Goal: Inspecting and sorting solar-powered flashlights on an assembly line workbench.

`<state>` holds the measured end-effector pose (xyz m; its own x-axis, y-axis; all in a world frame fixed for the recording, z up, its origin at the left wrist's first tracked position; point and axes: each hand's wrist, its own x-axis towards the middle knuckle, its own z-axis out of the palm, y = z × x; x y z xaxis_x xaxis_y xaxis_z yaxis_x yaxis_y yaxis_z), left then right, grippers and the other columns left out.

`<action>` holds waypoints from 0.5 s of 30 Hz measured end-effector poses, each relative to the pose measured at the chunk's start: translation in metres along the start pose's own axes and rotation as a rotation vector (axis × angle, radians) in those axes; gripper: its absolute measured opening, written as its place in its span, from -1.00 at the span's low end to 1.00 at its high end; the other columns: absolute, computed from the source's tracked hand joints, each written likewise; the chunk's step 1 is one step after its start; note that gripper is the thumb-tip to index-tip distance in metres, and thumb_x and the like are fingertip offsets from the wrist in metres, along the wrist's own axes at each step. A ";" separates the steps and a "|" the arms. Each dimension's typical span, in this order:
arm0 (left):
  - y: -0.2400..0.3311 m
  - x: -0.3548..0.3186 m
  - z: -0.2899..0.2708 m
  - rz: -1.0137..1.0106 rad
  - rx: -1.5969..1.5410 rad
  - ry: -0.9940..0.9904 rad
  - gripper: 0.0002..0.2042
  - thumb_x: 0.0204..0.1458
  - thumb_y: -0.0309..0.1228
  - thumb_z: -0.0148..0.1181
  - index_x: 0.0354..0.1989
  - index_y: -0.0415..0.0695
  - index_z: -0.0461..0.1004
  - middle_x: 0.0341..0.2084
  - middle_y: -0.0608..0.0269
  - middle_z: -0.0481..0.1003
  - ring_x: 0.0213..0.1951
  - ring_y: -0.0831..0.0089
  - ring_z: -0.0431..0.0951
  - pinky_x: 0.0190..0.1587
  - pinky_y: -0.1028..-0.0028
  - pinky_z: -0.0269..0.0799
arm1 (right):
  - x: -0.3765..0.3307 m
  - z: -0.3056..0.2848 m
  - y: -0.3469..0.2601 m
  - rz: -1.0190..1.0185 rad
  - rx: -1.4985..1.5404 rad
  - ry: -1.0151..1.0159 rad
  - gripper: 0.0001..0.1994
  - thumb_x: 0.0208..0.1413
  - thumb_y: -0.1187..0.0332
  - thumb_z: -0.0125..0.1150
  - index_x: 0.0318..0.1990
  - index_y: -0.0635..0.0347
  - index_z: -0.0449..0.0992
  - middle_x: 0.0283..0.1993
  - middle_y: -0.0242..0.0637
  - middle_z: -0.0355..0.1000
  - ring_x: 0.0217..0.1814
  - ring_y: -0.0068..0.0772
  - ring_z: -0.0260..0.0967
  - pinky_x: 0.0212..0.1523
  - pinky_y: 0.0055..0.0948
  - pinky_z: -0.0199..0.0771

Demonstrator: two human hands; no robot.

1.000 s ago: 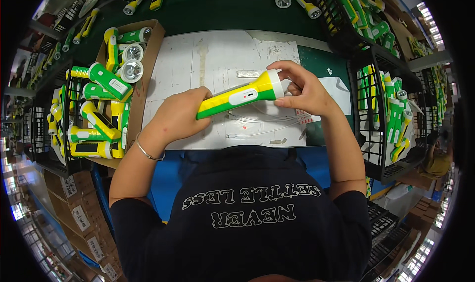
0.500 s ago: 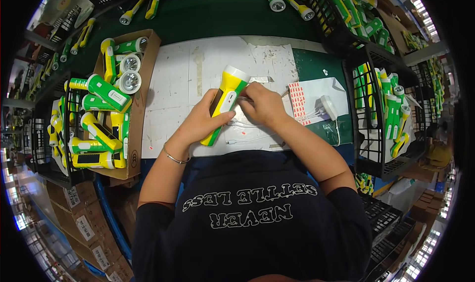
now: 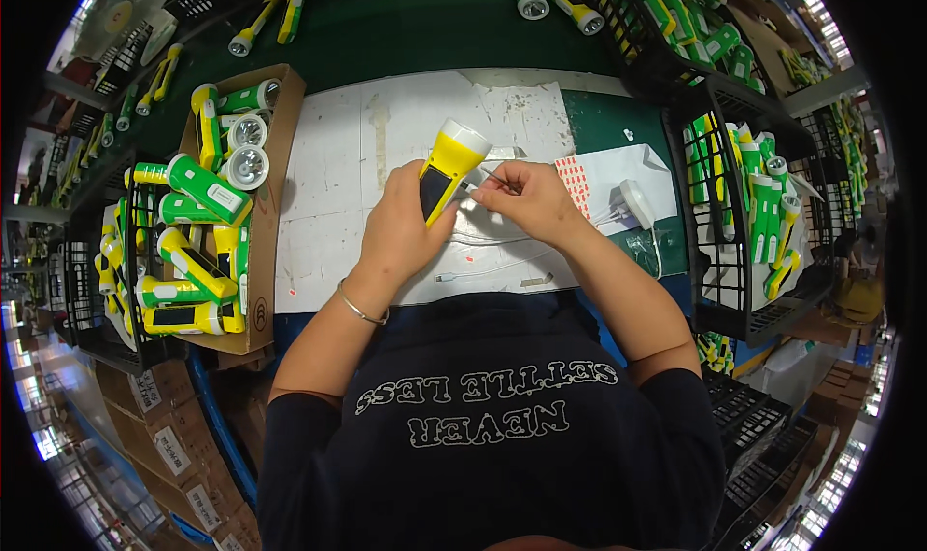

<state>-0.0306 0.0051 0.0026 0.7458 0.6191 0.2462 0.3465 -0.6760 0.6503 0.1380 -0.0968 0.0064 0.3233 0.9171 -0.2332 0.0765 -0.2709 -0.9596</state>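
Observation:
A yellow and green flashlight (image 3: pixel 449 160) with a white head stands tilted in my left hand (image 3: pixel 398 225), its head up and away from me. The fingers wrap round its body, and a dark panel faces up. My right hand (image 3: pixel 529 199) pinches a thin cable (image 3: pixel 496 179) close to the flashlight's right side. Its pale end lies by the body; whether it is plugged in is hidden. Beneath my hands, white cables (image 3: pixel 492 272) lie on the white work surface (image 3: pixel 328 184).
To the left stands a cardboard box (image 3: pixel 280 155) of flashlights, beside a black crate (image 3: pixel 145 261). Another black crate (image 3: pixel 739 290) of flashlights is at right. A white charger (image 3: pixel 637 203) rests by a sheet of red stickers (image 3: pixel 572 179). More flashlights (image 3: pixel 241 39) lie along the far side.
My left hand has turned the flashlight so the dark panel now shows instead of the white side strip. My right hand has drawn slightly right, and the thin cable now shows in its fingers.

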 end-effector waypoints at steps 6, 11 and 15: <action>0.004 -0.002 0.004 -0.012 0.009 -0.005 -0.49 -0.11 -0.32 0.25 0.01 -0.18 0.20 -0.20 -0.03 0.36 -0.26 -0.03 0.47 -0.29 0.20 0.44 | 0.001 0.004 -0.001 0.123 0.173 0.005 -0.78 -0.08 0.30 0.31 -0.46 0.31 0.49 -0.55 -0.45 0.39 -0.52 -0.73 0.24 -0.50 -0.67 0.25; -0.019 0.015 0.008 -0.060 -0.096 0.113 -0.51 -0.09 -0.34 0.25 0.00 -0.23 0.22 -0.22 0.00 0.40 -0.25 0.12 0.50 -0.21 0.31 0.43 | -0.012 -0.003 0.004 0.008 -0.031 -0.045 -0.73 -0.09 0.22 0.30 -0.43 0.28 0.47 -0.49 -0.35 0.43 -0.48 -0.56 0.35 -0.42 -0.58 0.36; -0.001 0.025 0.005 -0.365 -1.242 -0.080 -0.44 0.07 -0.30 0.15 0.18 -0.22 0.08 -0.13 0.07 0.43 -0.08 0.37 0.43 -0.07 0.43 0.39 | -0.021 0.015 -0.003 -0.372 -0.268 0.150 -0.54 -0.12 0.01 0.29 -0.23 0.24 0.44 -0.23 -0.12 0.46 -0.22 -0.12 0.45 -0.24 -0.31 0.42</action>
<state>-0.0093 0.0188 0.0043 0.7673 0.6334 -0.1008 -0.1885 0.3730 0.9085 0.1167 -0.1106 0.0120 0.3587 0.9192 0.1626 0.4467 -0.0161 -0.8945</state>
